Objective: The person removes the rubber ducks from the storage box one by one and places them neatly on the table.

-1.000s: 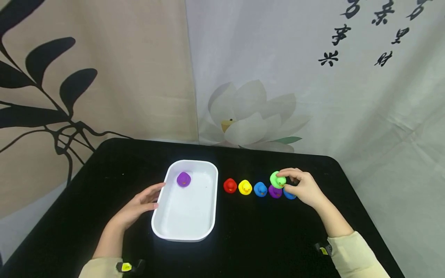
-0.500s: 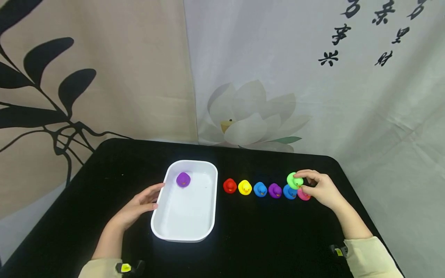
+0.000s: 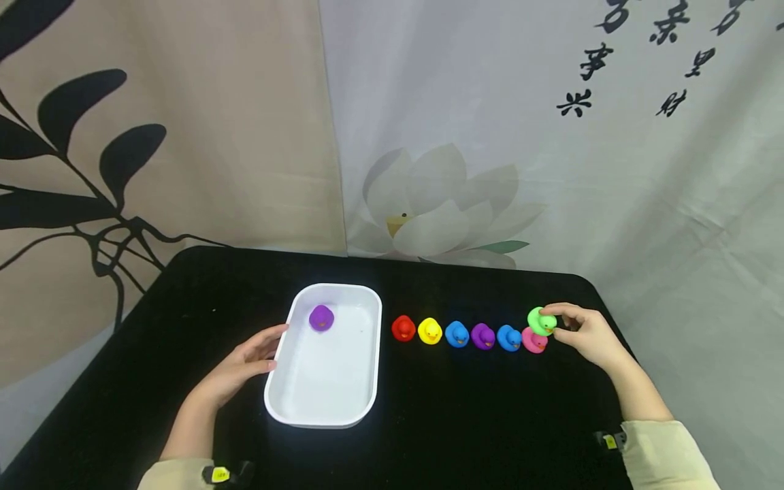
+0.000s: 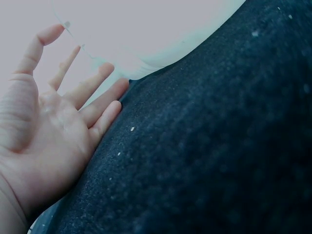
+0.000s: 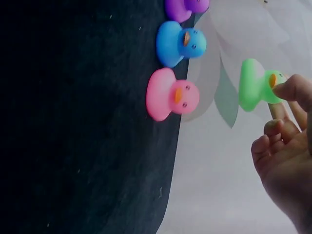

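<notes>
My right hand [image 3: 584, 333] pinches a green rubber duck [image 3: 541, 322] between thumb and fingers, above the table; its head is partly covered by the thumb in the right wrist view. Just below it sits a pink rubber duck [image 5: 162, 95], at the right end of a row. My left hand [image 3: 241, 364] touches the left rim of a white tray [image 3: 321, 416] with its fingers spread and fairly straight, as the left wrist view [image 4: 53, 122] also shows. Inside the tray, near the far end, lies a purple duck [image 3: 321, 318].
Leftward from the pink duck, the row holds a blue duck [image 3: 509, 338], a purple duck [image 3: 482, 336], another blue duck [image 3: 456, 334], a yellow duck [image 3: 430, 331] and a red duck [image 3: 403, 328]. A black cloth [image 3: 465, 415] covers the table; printed curtains [image 3: 257, 136] hang behind.
My right hand has carried the green duck rightward over the row, from above the purple duck, past the blue one, to above the pink one. My left hand has stayed at the tray.
</notes>
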`<state>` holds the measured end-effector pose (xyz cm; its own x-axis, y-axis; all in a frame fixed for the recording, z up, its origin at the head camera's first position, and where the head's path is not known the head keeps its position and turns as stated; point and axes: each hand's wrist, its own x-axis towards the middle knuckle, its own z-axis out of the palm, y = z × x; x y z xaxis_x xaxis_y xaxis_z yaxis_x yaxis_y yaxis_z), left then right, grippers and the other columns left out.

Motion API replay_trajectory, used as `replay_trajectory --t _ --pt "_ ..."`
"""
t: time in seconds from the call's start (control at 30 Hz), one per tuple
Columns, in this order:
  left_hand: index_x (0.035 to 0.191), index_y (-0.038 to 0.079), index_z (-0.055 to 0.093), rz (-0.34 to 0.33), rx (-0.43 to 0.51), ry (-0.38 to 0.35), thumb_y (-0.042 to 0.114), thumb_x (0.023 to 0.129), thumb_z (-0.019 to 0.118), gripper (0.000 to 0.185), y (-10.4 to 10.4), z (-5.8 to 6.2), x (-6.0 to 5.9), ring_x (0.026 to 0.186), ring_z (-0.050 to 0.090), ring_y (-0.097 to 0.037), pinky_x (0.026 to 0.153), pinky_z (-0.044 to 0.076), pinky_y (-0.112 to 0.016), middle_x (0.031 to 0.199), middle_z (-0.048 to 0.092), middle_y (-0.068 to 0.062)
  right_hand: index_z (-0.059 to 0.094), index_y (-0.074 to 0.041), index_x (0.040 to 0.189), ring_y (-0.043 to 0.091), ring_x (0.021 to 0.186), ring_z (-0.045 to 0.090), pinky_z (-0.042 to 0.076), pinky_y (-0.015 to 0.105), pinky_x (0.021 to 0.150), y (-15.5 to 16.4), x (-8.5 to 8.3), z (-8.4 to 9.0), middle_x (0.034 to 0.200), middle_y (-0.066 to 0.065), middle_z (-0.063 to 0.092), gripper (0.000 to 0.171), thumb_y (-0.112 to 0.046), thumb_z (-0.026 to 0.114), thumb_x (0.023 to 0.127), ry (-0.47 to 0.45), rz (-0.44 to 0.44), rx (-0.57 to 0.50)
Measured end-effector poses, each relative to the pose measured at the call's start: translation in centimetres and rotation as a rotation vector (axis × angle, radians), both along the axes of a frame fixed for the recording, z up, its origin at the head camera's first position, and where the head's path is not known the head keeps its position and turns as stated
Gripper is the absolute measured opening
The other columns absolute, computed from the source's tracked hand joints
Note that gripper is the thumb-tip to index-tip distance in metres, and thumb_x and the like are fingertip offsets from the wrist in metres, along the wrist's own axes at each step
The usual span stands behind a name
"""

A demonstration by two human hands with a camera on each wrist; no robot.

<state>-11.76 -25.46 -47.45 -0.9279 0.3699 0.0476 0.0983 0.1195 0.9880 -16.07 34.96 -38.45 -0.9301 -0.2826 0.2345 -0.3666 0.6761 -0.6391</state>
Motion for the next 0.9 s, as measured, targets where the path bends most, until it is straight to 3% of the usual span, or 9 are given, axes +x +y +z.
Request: replay_trajectory --t 0.17,0.57,0.9 --pt "0.137 0.015 0.035 0.0 0.003 -0.005 0.01 0.085 0.055 0.056 0.0 0.0 0.0 0.12 0.039 -0.036 0.087 0.035 -0.061 0.138 0.037 -0.01 0.064 -0.007 0.105 0.014 0.071 0.038 0.033 0.025 0.056 1.8 -0.6 -1.3 0.101 0.007 0.056 0.032 0.005 0.063 0.075 -0.005 -0.028 0.005" --pt "0.138 0.016 0.034 -0.021 -0.027 0.025 0.013 0.086 0.055 0.056 -0.2 -0.4 -0.1 0.12 0.04 -0.034 0.086 0.036 -0.061 0.139 0.035 -0.008 0.064 -0.006 0.104 0.014 0.07 0.039 0.035 0.025 0.056 3.6 -0.8 -2.4 0.101 0.009 0.056 0.027 0.001 0.062 0.078 -0.058 -0.106 0.013" --pt "0.137 0.016 0.035 -0.011 -0.012 0.02 0.011 0.085 0.055 0.056 -0.1 -0.1 -0.1 0.121 0.039 -0.035 0.087 0.035 -0.061 0.138 0.036 -0.008 0.064 -0.004 0.103 0.012 0.062 0.037 0.032 0.026 0.051 4.7 -1.0 -3.8 0.083 0.006 0.05 0.026 0.002 0.062 0.077 -0.085 -0.144 -0.002"
